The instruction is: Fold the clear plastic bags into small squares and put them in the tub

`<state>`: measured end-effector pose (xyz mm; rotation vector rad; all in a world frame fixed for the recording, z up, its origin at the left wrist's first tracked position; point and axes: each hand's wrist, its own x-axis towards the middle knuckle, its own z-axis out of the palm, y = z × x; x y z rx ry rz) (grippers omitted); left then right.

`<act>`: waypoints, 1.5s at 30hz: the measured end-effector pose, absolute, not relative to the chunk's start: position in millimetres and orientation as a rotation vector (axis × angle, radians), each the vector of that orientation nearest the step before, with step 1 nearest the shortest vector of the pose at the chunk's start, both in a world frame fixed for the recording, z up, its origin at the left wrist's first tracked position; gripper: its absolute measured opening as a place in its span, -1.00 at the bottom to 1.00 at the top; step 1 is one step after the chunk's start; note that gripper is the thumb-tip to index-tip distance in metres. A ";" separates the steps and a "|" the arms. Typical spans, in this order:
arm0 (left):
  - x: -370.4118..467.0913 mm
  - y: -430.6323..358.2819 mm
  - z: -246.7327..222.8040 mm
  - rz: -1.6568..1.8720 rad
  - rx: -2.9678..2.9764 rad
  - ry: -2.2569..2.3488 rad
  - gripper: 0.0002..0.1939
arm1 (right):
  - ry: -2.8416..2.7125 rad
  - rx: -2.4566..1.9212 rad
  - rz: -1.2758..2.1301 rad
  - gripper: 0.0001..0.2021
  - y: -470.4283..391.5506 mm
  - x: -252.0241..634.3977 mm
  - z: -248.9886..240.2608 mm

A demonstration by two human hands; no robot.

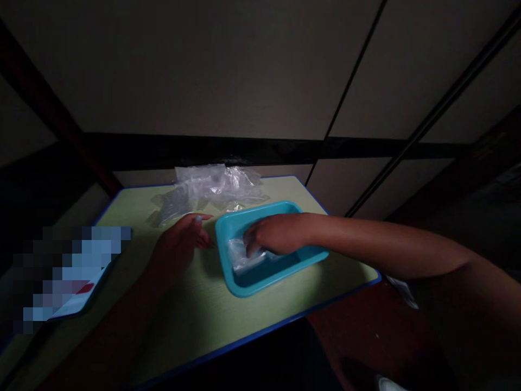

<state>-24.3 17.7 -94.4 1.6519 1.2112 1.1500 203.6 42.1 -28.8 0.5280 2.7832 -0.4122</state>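
A turquoise plastic basin (238, 290) sits on the table with clear plastic packets (240, 258) inside. My right hand (271, 234) reaches into it from the right, fingers bent down and closed on a packet; the fingertips are partly hidden. Just outside the basin's left rim, my left hand (183, 239) hovers over the tabletop, its thumb and fingers apart and nothing visible between them. Behind both hands lies a loose pile of clear plastic bags (211, 187), crinkled and shiny. What the packets contain cannot be made out.
The pale yellow-green table (211, 326) has a blue edge. At its left lies a flat device with a lit screen (77, 301), partly pixelated. Light panels (211, 70) rise directly behind the table. A reddish floor (366, 331) shows at lower right. The scene is dim.
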 end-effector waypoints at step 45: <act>-69.2 70.9 -146.9 0.536 2.035 2.370 -0.53 | 2.988 1.331 1.004 -0.71 -13.3 314.2 -49.7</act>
